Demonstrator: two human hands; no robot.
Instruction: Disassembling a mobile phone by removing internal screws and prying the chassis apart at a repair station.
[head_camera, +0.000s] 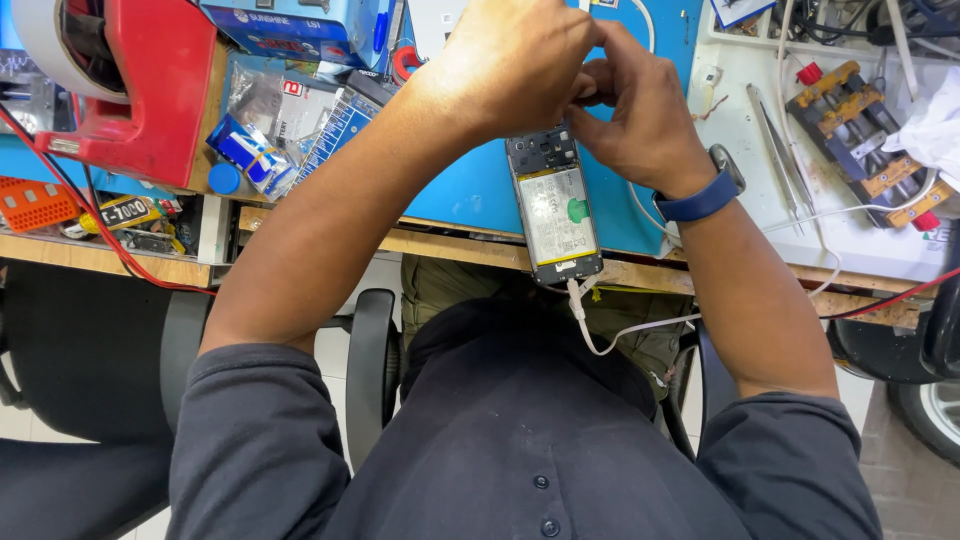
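The left hand (515, 65) and right hand (630, 115) hid the opened smartphone's (555, 205) top end; fingers curled there, their grip unreadable.

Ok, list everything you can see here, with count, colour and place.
opened phone: one, back off, pale battery with green dot, on blue mat
blue mat: one, bench centre
white cable: one, plugged into phone's bottom end
red tape dispenser: one, far left
tweezers: two, metal, white pad at right
clamp holder: one, dark with orange parts, far right
blue wristband: one, right wrist
left hand: at phone's top end
right hand: at phone's top end, fingers meeting the left
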